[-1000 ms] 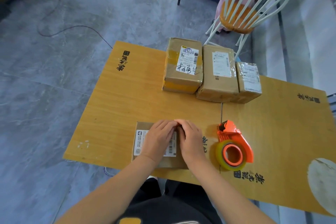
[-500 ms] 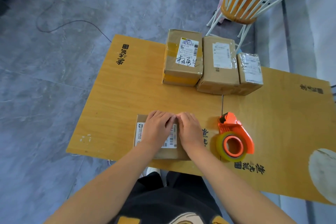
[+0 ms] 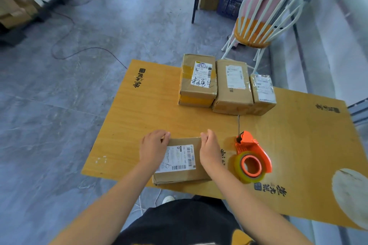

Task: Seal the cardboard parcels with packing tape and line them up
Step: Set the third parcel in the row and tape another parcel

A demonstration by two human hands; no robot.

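Near desk (image 3: 139,117) edge: parcel (image 3: 179,161), label up.
Left hand (image 3: 153,149): grips its left side, fingers curled.
Right hand (image 3: 211,151): grips its right side.
Far edge: three parcels (image 3: 231,87) in a row.

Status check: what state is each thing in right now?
Near parcel, flat on the table, label up, held at both sides.
Left hand, grips its left edge.
Right hand, grips its right edge.
Three far parcels, in a row, labels up.
Tape dispenser, on the table, untouched.
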